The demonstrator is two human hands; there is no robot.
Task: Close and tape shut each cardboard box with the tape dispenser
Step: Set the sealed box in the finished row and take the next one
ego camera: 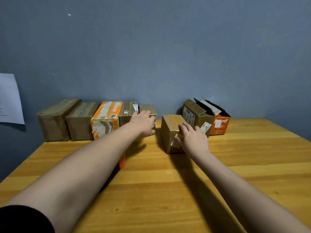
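head view, forward-down, table (168, 190) close

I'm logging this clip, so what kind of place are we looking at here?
Probably a room at home or a small office used for packing parcels: a wooden table pushed against a plain blue-grey wall, and a row of taped cardboard boxes along it.
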